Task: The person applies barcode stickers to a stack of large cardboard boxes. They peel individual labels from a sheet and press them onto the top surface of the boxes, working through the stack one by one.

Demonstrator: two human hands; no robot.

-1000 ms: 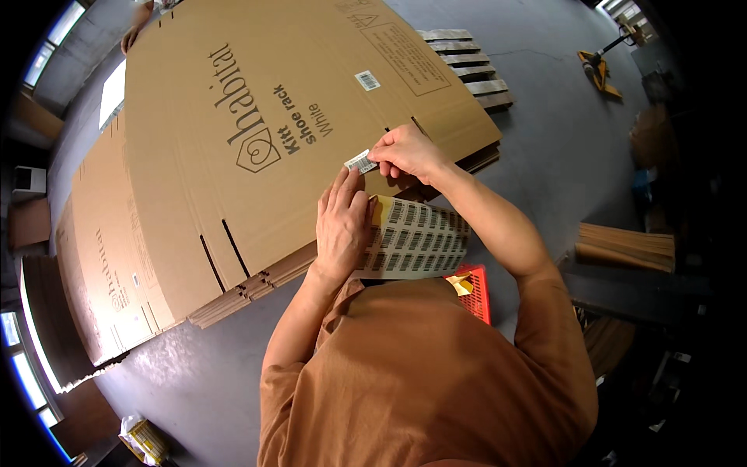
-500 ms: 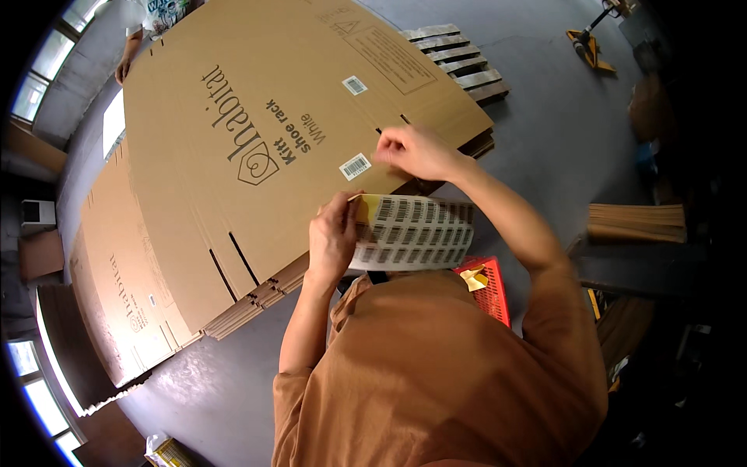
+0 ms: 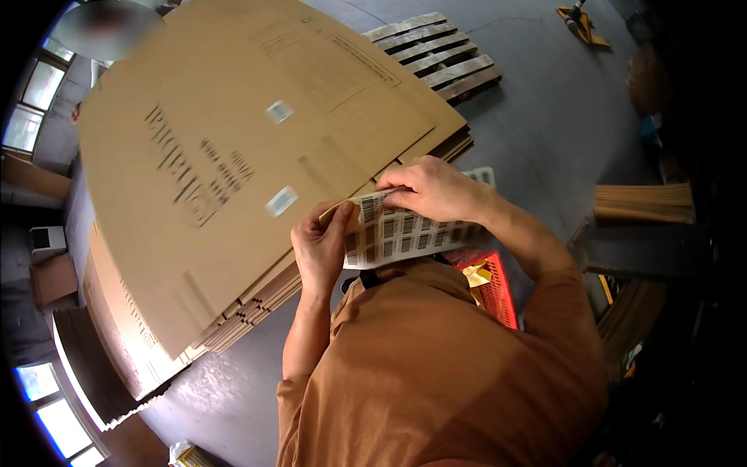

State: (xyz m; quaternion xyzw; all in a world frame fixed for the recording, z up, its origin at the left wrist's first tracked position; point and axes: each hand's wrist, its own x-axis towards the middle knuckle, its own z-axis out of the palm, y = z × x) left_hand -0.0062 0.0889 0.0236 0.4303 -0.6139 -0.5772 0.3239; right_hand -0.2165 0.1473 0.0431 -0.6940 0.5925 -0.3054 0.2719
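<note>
Left hand (image 3: 317, 245): fingers pinching left end of label sheet (image 3: 408, 236).
Right hand (image 3: 442, 191): fingers curled at sheet's upper edge; cannot tell whether they pinch it.
Label sheet: centre of frame, barcodes in rows.
Cardboard stack (image 3: 257, 148): upper left to centre; two white stickers (image 3: 281, 201) on top, blurred.
Red basket (image 3: 502, 294): right of centre, yellow paper (image 3: 477, 275) inside.
</note>
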